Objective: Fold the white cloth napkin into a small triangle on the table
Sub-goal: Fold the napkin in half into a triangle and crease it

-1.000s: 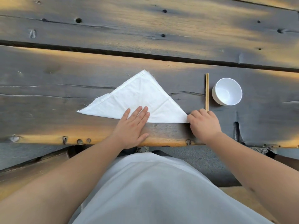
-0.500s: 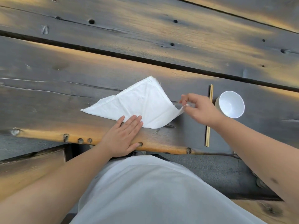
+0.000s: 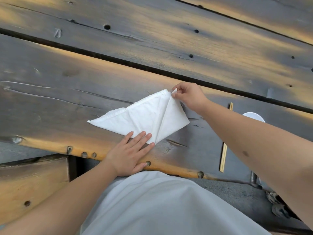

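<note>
The white cloth napkin (image 3: 144, 116) lies on the dark wooden table (image 3: 67, 99), folded into a triangle with its right corner turned up over itself. My right hand (image 3: 188, 95) pinches that corner at the napkin's top point. My left hand (image 3: 132, 151) lies flat, fingers spread, pressing the napkin's near edge where the new crease starts.
A pair of wooden chopsticks (image 3: 224, 155) lies right of the napkin, partly hidden under my right forearm. A white bowl (image 3: 254, 116) shows behind that forearm. The table's near edge (image 3: 169, 168) runs just below my left hand. A bench (image 3: 33, 180) sits at lower left.
My right hand picked up the napkin's right corner and carried it up and left onto the top point. The left hand stayed pressing the near edge. The camera tilted.
</note>
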